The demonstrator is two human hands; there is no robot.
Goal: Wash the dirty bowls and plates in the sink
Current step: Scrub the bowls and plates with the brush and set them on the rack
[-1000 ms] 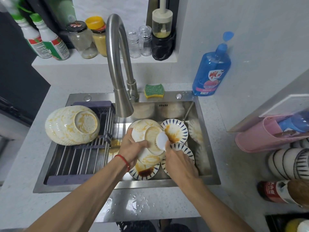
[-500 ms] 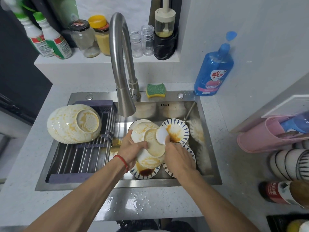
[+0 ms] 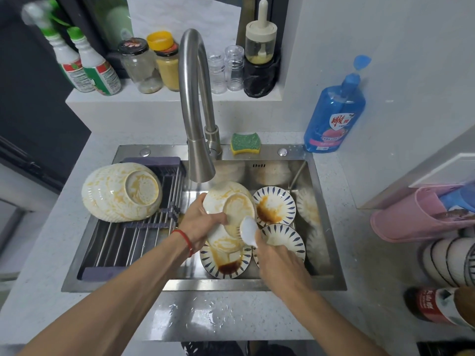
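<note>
We've got our left hand (image 3: 203, 219) gripping an upturned cream bowl (image 3: 228, 209) over the middle of the sink (image 3: 331, 242), just below the faucet (image 3: 198, 111); thumb curls over the underside near the foot ring, other fingers are hidden behind the rim, so can't tell how they lie. Right hand (image 3: 277, 255) pinches a small white scrub pad (image 3: 248, 231) betw. fingertips and thumb, pad touching the bowl's near-right edge.

Under & around it: three blue-striped plates. One right of the bowl w/ a brown sauce smear (image 3: 273, 205), one nearer w/ a dark sauce pool (image 3: 226, 262), a third partly under our right hand (image 3: 282, 238). A second cream bowl (image 3: 120, 192), streaked orange, lies upside down on the drying rack (image 3: 133, 235) at far left.

Handling, as we judge it: glazed ceramic, stiff, fairly heavy, breakable, and prob. slick w/ grease and water. Best hold is the rim plus foot ring, as now, thumb hooked on the ring so it can't slide. Keep it low over the sink; a slip would drop it onto the plates below and chip both. No water visibly running.
</note>
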